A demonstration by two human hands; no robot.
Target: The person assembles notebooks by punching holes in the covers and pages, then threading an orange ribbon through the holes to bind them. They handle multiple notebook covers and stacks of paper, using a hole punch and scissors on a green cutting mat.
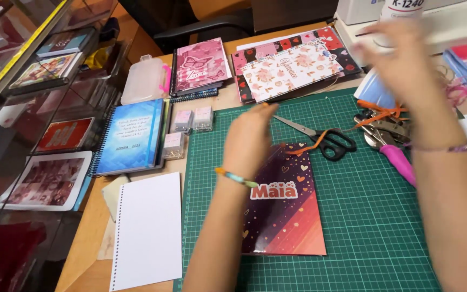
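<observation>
My left hand (252,135) hovers over the top of a glossy dark purple and orange cover (287,216) with hearts on it, lying on a green cutting mat (363,227). The fingers look loosely apart and hold nothing that I can see. My right hand (401,59) is raised at the back right, blurred by motion, in front of a white bottle (404,8); whether it grips anything is unclear. Black-handled scissors (320,138) with an orange ribbon lie just right of my left hand.
A stack of white punched pages (149,230) lies left of the mat. A blue spiral notebook (131,135), a pink one (198,65), floral covers (290,67), small clear boxes (190,121) and a pink-handled punch tool (393,146) surround the mat. A glass shelf (22,97) stands left.
</observation>
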